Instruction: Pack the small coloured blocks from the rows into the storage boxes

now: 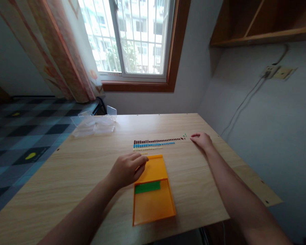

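My left hand hovers over the raised lid part of an open orange plastic box, its fingers curled and pressed together. Whatever those fingers hold, if anything, is too small to make out. A green strip lies inside the box along its far side. My right hand is at the right end of the rows, thumb and finger pinched, contents hidden. Just left of it sit a few tiny green pieces. Small pieces form long lines: a dark brown row, a blue row and pale yellow pieces.
Clear plastic containers stand at the table's far left corner. The wooden table borders a bed with a checked cover on the left. On the right wall, a cable hangs from a socket.
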